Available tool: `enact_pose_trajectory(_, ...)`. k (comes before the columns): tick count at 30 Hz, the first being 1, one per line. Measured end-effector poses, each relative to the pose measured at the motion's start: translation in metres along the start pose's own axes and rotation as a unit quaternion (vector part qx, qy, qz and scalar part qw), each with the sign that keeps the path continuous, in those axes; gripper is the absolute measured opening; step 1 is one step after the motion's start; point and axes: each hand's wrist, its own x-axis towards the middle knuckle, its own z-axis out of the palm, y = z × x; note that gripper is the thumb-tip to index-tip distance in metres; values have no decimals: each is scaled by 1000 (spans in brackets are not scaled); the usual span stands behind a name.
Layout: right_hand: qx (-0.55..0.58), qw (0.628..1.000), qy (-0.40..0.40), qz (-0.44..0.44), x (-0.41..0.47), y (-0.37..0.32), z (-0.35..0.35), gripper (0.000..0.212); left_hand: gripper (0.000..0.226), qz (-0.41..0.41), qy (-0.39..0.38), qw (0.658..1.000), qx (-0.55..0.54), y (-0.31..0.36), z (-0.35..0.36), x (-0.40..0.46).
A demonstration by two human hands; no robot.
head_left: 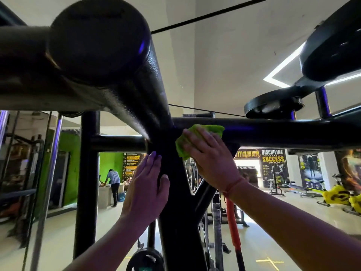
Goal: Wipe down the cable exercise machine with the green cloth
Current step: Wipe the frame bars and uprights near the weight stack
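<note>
Machine frame: the cable exercise machine (175, 202) fills the view as black tubes that meet at one welded junction; every place below is given from that junction.
Crossbar: the horizontal crossbar (283, 132) leaves the junction to the right, its long axis running level across the view, and it looks to be the stretch now under the wipe.
Upright post: the upright post (176, 222) drops straight down from the junction, between the two forearms.
Pulley: a black pulley wheel (273, 106) sits above the crossbar, well to the right of the junction, with a thin cable (205, 109) running from it back toward the junction.
Right hand: the right hand (210, 157) lies just right of the junction, fingers spread and fairly straight, palm pressing flat rather than curling round anything.
Left hand: the left hand (147, 184) rests just below and left of the junction, fingers straight, laid flat against the upright post and holding nothing.
Hands together or apart: apart, one on each side of the post.
Green cloth: the green cloth (199, 139) is bunched under the right hand's fingers, touching the crossbar where it joins the junction.
Deciding relation: unwiped bar appears to extend rightward from the cloth, so the likely stroke follows the bar's long axis away from the junction; the right hand is nearer, the left only bracing.
</note>
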Motion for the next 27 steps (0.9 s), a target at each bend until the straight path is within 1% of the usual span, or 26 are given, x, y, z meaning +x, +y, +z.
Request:
enact_pose_trajectory(2, 24, 997, -11, -72, 4, 0, -1, 58, 61, -39, 16, 995, -88, -2, -1, -10)
enact_pose_trajectory(4, 51, 994, -16, -93, 14, -6, 1, 51, 60, -83, 30, 979, -182, 0, 0, -16)
enact_pose_trajectory(5, 69, 993, -20, -96, 16, -11, 3, 50, 60, -113, 35, 966, -230, 4, -1, -18)
enact_pose_trajectory(7, 110, 987, -28, -111, 14, -24, 11, 49, 61, -181, 35, 926, -330, 10, -3, -22)
enact_pose_trajectory(9, 132, 978, -48, -153, 8, -29, 13, 47, 56, -229, 31, 889, -395, 14, -4, -26)
enact_pose_trajectory(11, 127, 970, -65, -197, 11, -22, 10, 46, 47, -285, 42, 833, -471, 18, -5, -30)
enact_pose_trajectory(12, 122, 970, -66, -200, 17, -19, 8, 45, 41, -305, 52, 807, -502, 21, -7, -32)
enact_pose_trajectory(14, 124, 978, -61, -159, 24, -21, 8, 45, 34, -331, 66, 771, -539, 26, -10, -35)
enact_pose_trajectory(16, 145, 982, -39, -110, 15, -37, 14, 44, 41, -358, 63, 740, -567, 29, -13, -37)
enact_pose_trajectory(17, 157, 980, -31, -115, 5, -45, 17, 43, 45, -366, 57, 731, -573, 30, -14, -40)
enact_pose_trajectory(20, 162, 959, -50, -226, -17, -41, 15, 41, 54, -391, 37, 729, -561, 31, -14, -53)
enact_pose_trajectory(21, 152, 955, -55, -248, -15, -33, 14, 41, 55, -399, 34, 728, -557, 31, -14, -56)
enact_pose_trajectory(22, 142, 957, -54, -247, -11, -26, 13, 42, 56, -404, 32, 728, -553, 31, -13, -58)
enact_pose_trajectory(23, 136, 964, -50, -221, -7, -23, 14, 42, 57, -408, 31, 727, -552, 31, -12, -59)
enact_pose_trajectory(25, 150, 978, -31, -142, -16, -32, 17, 43, 56, -414, 31, 721, -555, 33, -10, -61)
enact_pose_trajectory(26, 159, 978, -25, -130, -30, -42, 18, 44, 55, -419, 33, 718, -555, 32, -9, -63)
enact_pose_trajectory(27, 166, 974, -25, -148, -46, -52, 18, 44, 55, -424, 33, 716, -554, 32, -9, -65)
